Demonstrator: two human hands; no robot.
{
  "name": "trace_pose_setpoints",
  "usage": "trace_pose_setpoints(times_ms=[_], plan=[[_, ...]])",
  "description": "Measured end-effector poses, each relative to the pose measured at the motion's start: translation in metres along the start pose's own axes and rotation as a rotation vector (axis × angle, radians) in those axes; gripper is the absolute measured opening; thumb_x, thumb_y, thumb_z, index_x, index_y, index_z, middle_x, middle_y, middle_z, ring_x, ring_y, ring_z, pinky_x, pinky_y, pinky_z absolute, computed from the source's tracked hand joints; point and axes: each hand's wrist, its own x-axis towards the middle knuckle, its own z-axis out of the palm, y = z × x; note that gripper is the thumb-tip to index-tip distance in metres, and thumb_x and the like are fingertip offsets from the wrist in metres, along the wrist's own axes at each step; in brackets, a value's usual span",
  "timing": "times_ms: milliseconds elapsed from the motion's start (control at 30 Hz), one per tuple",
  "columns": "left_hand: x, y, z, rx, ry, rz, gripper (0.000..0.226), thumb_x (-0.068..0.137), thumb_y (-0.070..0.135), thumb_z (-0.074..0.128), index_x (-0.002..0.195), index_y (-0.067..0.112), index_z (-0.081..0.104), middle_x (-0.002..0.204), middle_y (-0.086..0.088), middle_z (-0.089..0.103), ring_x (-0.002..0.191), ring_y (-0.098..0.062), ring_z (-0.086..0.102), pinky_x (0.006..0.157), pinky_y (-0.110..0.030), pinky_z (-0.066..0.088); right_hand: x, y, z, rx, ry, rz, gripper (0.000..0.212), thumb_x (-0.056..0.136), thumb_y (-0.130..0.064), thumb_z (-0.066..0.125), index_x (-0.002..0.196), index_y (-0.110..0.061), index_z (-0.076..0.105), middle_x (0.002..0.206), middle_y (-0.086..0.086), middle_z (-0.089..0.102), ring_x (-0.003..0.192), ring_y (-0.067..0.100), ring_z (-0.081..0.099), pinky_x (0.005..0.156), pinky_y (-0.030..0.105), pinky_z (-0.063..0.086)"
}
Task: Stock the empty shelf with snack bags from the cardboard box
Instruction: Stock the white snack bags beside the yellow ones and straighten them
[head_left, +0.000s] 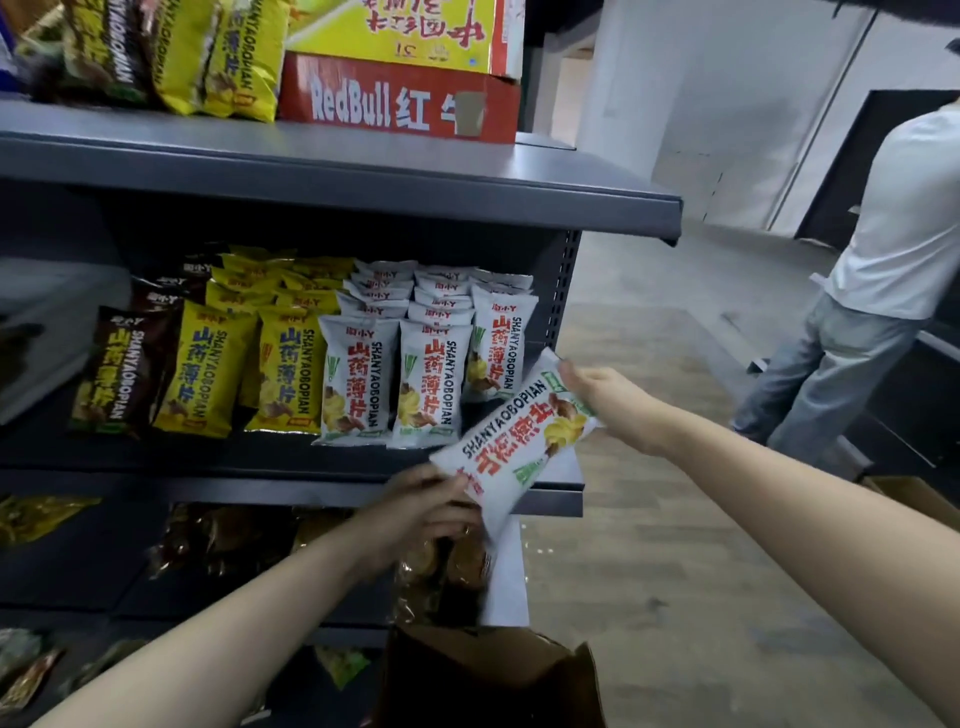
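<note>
Head view: a white snack bag (511, 441) slants lower-left to upper-right before the shelf (291, 483) edge, left hand (431, 499) gripping its lower end, right hand (597, 389) pinching the upper, fingers partly hidden, cardboard box (488, 680) cut off below.

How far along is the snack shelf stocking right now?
Done: the grey metal shelf already carries rows of brown bags, yellow bags and white bags. In hand: the left hand and right hand hold one white snack bag tilted before the rightmost white row, whose front bag sits further back. Left: seating that bag; the brown cardboard box below hides its contents.
</note>
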Motion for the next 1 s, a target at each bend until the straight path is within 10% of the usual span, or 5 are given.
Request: trace_pose_setpoints(times_ms=[300,400,600,767,1000], plan=[[0.036,0.077,-0.003,0.543,0.199,0.401,0.023,0.093,0.014,0.057,0.076,0.003,0.045,0.075,-0.008,0.059,0.07,-0.018,0.06,0.067,-0.032,0.047,0.025,0.04,0.005,0.372,0.161,0.198,0.034,0.102,-0.036,0.041,0.119,-0.014,0.059,0.123,0.01,0.064,0.107,0.023,0.059,0.086,0.037,0.048],[0.042,0.112,0.008,1.013,0.151,0.56,0.026,0.093,0.021,0.055,0.072,0.011,0.044,0.065,-0.002,0.048,0.06,-0.014,0.044,0.062,-0.031,0.035,0.034,0.021,0.019,0.228,0.43,0.037,0.033,0.102,-0.024,0.038,0.129,-0.009,0.049,0.128,0.006,0.055,0.112,0.02,0.052,0.093,0.036,0.042],[0.051,0.163,0.036,1.444,0.317,0.902,0.019,0.097,0.03,0.046,0.083,0.019,0.042,0.066,0.007,0.045,0.064,-0.018,0.046,0.06,-0.031,0.035,0.026,-0.024,0.043,0.171,0.36,-0.451,0.053,0.099,-0.044,0.04,0.102,0.008,0.047,0.092,0.027,0.052,0.08,0.025,0.054,0.075,0.035,0.044],[0.053,0.179,0.044,1.454,0.301,1.042,0.017,0.098,0.033,0.043,0.09,0.019,0.048,0.066,0.006,0.052,0.065,-0.022,0.054,0.059,-0.033,0.041,0.027,-0.041,0.035,0.294,0.437,-0.496,0.031,0.1,-0.033,0.046,0.094,-0.008,0.065,0.086,0.004,0.071,0.077,0.006,0.067,0.07,0.021,0.05],[0.067,0.163,0.045,1.24,0.442,0.837,0.018,0.094,0.033,0.051,0.094,0.016,0.057,0.086,0.002,0.068,0.08,-0.019,0.063,0.07,-0.035,0.05,0.035,-0.037,0.037,0.415,0.428,-0.376,0.045,0.098,-0.032,0.05,0.083,0.008,0.063,0.088,0.028,0.069,0.072,0.027,0.065,0.066,0.032,0.048]])
